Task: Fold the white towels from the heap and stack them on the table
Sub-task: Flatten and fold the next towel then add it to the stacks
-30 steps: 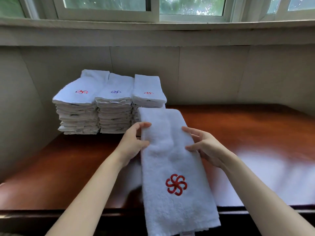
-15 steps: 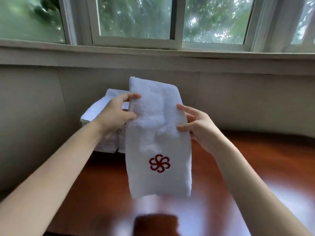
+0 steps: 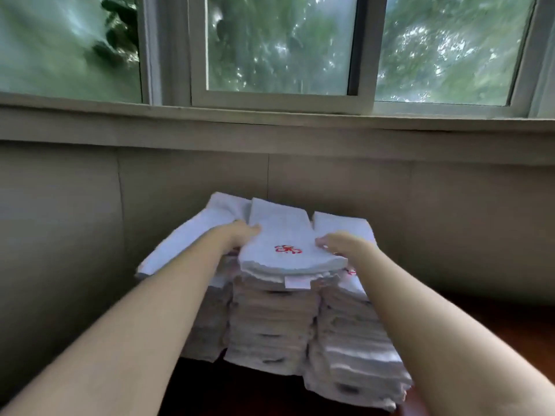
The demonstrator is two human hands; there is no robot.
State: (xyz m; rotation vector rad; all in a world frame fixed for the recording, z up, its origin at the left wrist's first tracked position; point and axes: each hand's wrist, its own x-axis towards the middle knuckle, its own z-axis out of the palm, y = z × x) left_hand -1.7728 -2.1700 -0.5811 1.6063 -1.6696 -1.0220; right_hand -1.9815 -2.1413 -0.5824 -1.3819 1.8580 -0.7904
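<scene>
Nearest the camera, my two bare forearms reach forward and upward from the lower corners, converging on the stacks. Beneath them lies the dark red-brown desk (image 3: 495, 340), seen at lower right and in shadow under the stacks.

On the desk stand three stacks of folded white towels, side by side and touching: the left stack (image 3: 207, 325), largely hidden behind my left forearm; the middle stack (image 3: 270, 325); and the right stack (image 3: 354, 340), which sits nearest to me. A white label tab (image 3: 297, 282) hangs from the front edge near the top of the middle stack.

On top of the middle stack lies the folded towel (image 3: 282, 235), white, with a red pinwheel emblem (image 3: 287, 249) facing up near its front edge. My left hand (image 3: 240, 234) grasps its left edge, fingers curled onto the cloth. My right hand (image 3: 336, 243) grasps its right edge in the same way, fingertips on the upper surface. The frame is motion-blurred, so I cannot tell whether the towel rests fully on the stack or is just above it.

Part of a red emblem (image 3: 350, 271) shows on the top towel of the right stack, beside my right wrist.

Behind the stacks rises a plain grey-beige wall (image 3: 420, 220), topped by a sill (image 3: 270, 115). Above it is a white-framed window (image 3: 279, 49) with blurred green foliage beyond.
</scene>
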